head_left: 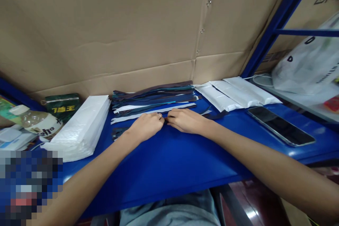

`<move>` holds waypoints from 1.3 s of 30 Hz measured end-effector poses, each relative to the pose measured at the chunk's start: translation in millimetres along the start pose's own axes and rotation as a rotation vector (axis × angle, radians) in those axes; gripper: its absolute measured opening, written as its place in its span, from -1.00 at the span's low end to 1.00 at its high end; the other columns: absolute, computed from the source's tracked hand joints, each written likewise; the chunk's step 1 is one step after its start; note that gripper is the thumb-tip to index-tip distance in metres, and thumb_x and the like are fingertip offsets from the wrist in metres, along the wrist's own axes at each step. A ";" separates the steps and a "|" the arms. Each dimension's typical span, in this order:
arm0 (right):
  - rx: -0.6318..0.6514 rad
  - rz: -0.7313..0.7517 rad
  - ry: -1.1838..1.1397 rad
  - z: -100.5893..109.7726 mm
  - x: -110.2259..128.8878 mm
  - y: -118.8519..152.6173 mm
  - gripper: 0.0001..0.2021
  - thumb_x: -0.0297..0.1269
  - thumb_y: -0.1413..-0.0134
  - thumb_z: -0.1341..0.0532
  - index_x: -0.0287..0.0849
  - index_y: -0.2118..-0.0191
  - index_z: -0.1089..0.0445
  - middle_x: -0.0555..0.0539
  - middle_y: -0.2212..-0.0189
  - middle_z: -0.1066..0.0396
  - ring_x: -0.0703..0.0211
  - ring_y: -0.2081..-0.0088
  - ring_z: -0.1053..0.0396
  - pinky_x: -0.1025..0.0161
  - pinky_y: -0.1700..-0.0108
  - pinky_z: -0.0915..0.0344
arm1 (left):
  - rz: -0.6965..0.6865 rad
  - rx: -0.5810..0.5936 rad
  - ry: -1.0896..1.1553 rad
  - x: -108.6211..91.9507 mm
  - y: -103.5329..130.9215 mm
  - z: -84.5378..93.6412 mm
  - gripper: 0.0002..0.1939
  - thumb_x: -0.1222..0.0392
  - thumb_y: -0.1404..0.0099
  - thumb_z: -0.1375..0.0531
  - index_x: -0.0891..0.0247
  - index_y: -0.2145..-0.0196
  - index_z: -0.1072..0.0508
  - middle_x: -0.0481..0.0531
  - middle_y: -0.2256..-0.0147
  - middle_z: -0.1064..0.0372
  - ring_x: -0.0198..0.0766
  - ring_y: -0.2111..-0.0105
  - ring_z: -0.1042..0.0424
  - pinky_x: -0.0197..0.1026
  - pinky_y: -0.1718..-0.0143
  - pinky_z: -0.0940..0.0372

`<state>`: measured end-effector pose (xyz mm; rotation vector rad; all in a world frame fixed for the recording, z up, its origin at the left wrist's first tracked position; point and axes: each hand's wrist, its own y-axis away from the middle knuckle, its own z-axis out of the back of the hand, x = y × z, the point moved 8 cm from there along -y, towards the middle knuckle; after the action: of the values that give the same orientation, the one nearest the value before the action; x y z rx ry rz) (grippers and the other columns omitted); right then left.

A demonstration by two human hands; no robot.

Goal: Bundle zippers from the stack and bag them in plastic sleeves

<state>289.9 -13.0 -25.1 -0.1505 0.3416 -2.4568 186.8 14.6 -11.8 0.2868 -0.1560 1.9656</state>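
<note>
My left hand (148,126) and my right hand (186,120) meet over the middle of the blue table, fingers pinched together. Between the fingertips shows a bit of a dark zipper (166,121); dark zipper ends (118,132) stick out left of my left hand, and another dark end (218,114) lies beyond my right hand. The fingers hide most of it. Just behind my hands lies a white zipper (125,117). Farther back is a loose pile of brown, navy and teal zippers (156,95).
A stack of white padded envelopes (82,127) stands on the left, beside a bottle (39,122) and a dark green packet (63,106). Filled white envelopes (238,93) lie at the back right, near a phone (282,126). Cardboard (127,24) walls the back; blue posts (280,24) frame it.
</note>
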 end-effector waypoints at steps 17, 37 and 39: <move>0.376 -0.144 -1.383 35.7 11.1 22.8 -0.64 0.01 -0.36 -0.30 -0.24 0.27 -0.44 0.00 0.40 -0.46 0.40 0.58 -0.21 0.37 0.52 -0.06 | 0.021 0.669 1.460 19.9 75.5 23.3 -0.49 -0.32 -0.31 -0.32 0.22 0.14 -0.59 0.22 0.30 -0.64 -0.10 0.44 -0.59 -0.13 0.37 -0.45; 0.329 -0.119 -1.331 36.9 18.1 16.3 -0.61 0.04 -0.37 -0.29 -0.24 0.25 -0.39 0.04 0.44 -0.38 0.42 0.57 -0.20 0.39 0.52 -0.09 | 0.067 0.150 1.517 -11.4 49.5 26.1 -0.49 -0.26 -0.54 -0.08 0.26 0.33 -0.34 -0.11 0.52 -0.22 -0.42 0.60 -0.14 -0.30 0.57 -0.08; 0.300 -0.132 -1.336 33.6 14.3 16.4 -0.61 0.05 -0.35 -0.30 -0.23 0.25 -0.38 0.07 0.48 -0.33 0.42 0.60 -0.18 0.40 0.57 -0.04 | 0.041 0.099 1.486 -6.4 50.5 28.3 -0.48 -0.24 -0.57 -0.03 0.25 0.36 -0.33 -0.08 0.51 -0.23 -0.37 0.55 -0.20 -0.27 0.49 -0.17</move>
<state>294.7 -41.2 2.9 -1.5673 -0.6204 -1.9450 146.7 -18.1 14.8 -1.1209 0.8869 1.7612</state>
